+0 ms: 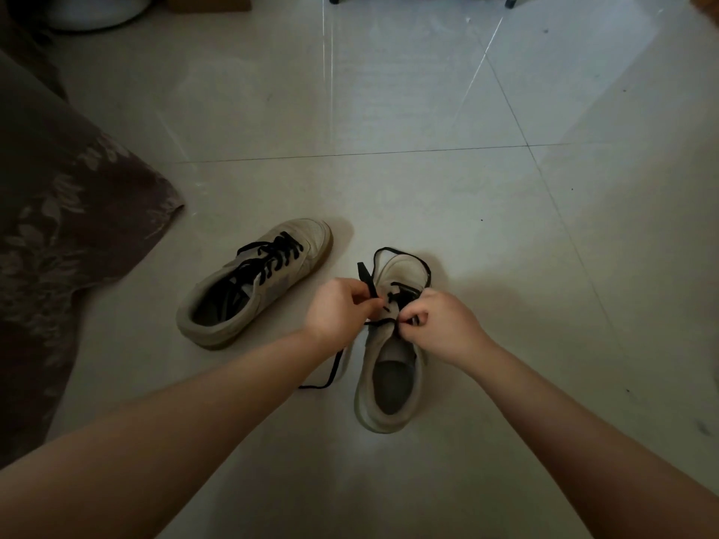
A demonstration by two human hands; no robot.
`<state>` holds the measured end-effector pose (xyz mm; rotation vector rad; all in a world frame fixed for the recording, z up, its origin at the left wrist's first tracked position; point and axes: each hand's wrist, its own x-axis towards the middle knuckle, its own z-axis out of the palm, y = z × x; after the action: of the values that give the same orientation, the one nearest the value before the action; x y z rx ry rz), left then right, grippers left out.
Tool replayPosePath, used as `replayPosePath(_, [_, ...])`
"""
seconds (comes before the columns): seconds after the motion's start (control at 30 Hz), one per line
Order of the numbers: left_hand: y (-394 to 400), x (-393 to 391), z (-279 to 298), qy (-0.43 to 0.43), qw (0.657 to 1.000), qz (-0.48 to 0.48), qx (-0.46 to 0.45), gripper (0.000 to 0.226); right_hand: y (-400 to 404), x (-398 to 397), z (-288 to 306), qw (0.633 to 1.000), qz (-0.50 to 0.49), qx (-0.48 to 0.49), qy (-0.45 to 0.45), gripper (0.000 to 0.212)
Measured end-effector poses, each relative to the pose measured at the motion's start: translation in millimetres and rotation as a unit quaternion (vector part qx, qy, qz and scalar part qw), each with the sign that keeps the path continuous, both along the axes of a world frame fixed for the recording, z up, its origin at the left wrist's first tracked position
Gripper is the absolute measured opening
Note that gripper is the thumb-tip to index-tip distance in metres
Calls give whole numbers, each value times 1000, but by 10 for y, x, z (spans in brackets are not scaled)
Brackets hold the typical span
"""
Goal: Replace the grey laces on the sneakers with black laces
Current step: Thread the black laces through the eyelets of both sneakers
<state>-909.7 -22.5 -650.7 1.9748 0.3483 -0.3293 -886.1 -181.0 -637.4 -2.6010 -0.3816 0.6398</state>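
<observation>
Two beige sneakers stand on the tiled floor. The left sneaker (249, 284) carries a black lace through all its eyelets. The right sneaker (393, 363) is laced with a black lace (404, 256) only near the toe; the lace loops loosely round the toe cap. My left hand (338, 309) pinches one end of this lace above the shoe's left side. My right hand (439, 324) pinches the lace at the eyelets on the right side. A loose tail of the lace (330, 373) trails on the floor under my left wrist. No grey laces are in view.
A brown floral fabric (58, 227), like a sofa or bed cover, fills the left edge. A white round object (97, 9) and furniture feet (509, 1) stand at the far top. Pale floor tiles (428, 110) stretch beyond the shoes.
</observation>
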Motion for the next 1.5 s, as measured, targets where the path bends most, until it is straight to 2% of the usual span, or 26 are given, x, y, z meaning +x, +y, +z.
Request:
replayPosePath(0.13, [18,-42,-41,8,1000,9,-16,10,-5,36,62,996,-7,35,79,12])
replayPosePath(0.2, [23,-51,-43,8,1000,8,-18,11,5,21,36,996,-24,52,70,15])
replayPosePath(0.27, [20,-53,-38,4,1000,4,-10,12,25,-16,1,996,-44,64,44,2])
replayPosePath(0.37, [7,-43,-23,5,1000,-13,-2,11,18,-54,-77,991,-84,101,25,11])
replayPosePath(0.47, [-25,-64,-20,-13,1000,-20,20,10,17,-68,-85,984,-106,136,42,10])
replayPosePath(0.53, [-49,-88,-32,-16,999,-14,25,10,32,-78,-88,979,-119,156,50,26])
replayPosePath(0.6, [-59,-90,-55,5,1000,13,-13,11,28,-84,-111,979,-125,159,37,32])
replayPosePath(0.67, [-60,-84,-54,42,993,52,-94,9,12,-85,-138,981,-119,149,7,15])
replayPosePath(0.73, [-80,-85,-53,57,986,63,-145,16,6,-67,-160,985,-95,140,-25,6])
replayPosePath(0.8, [-112,-97,-64,54,987,51,-140,25,11,-54,-163,987,-74,136,-34,7])
replayPosePath(0.93, [-95,-73,-77,31,991,39,-122,7,-41,-71,-141,971,-136,195,1,23])
replayPosePath(1.0, [-70,-49,-76,-9,997,5,-72,6,-93,-98,-111,933,-216,280,63,23])
replayPosePath(1.03, [-63,-34,-72,-39,998,-18,-41,9,-108,-114,-82,887,-269,358,113,23])
replayPosePath(1.1, [-60,-7,-62,-92,994,-59,4,14,-113,-133,-42,766,-338,502,219,25])
replayPosePath(1.13, [-66,3,-60,-113,990,-76,18,15,-110,-138,-20,728,-354,536,241,26])
replayPosePath(1.17, [-73,7,-58,-137,986,-86,34,15,-104,-134,13,714,-365,544,247,26])
replayPosePath(1.27, [-77,-10,-41,-187,970,-102,116,13,-136,-72,80,748,-393,494,205,24])
replayPosePath(1.3, [-71,-15,-52,-198,964,-109,140,18,-183,-33,97,729,-418,501,210,24])
replayPosePath(1.33, [-61,-20,-65,-204,960,-115,156,20,-248,11,111,680,-449,534,228,27])
replayPosePath(1.4, [-35,-23,-76,-204,959,-118,158,18,-381,89,124,554,-503,612,255,31])
replayPosePath(1.43, [-22,-22,-77,-203,961,-113,152,15,-428,121,119,531,-517,618,263,32])
replayPosePath(1.47, [-17,-24,-73,-197,965,-103,141,10,-442,133,111,550,-520,594,273,31])
replayPosePath(1.5, [-9,-25,-63,-187,969,-92,131,5,-436,125,71,607,-509,544,276,31])
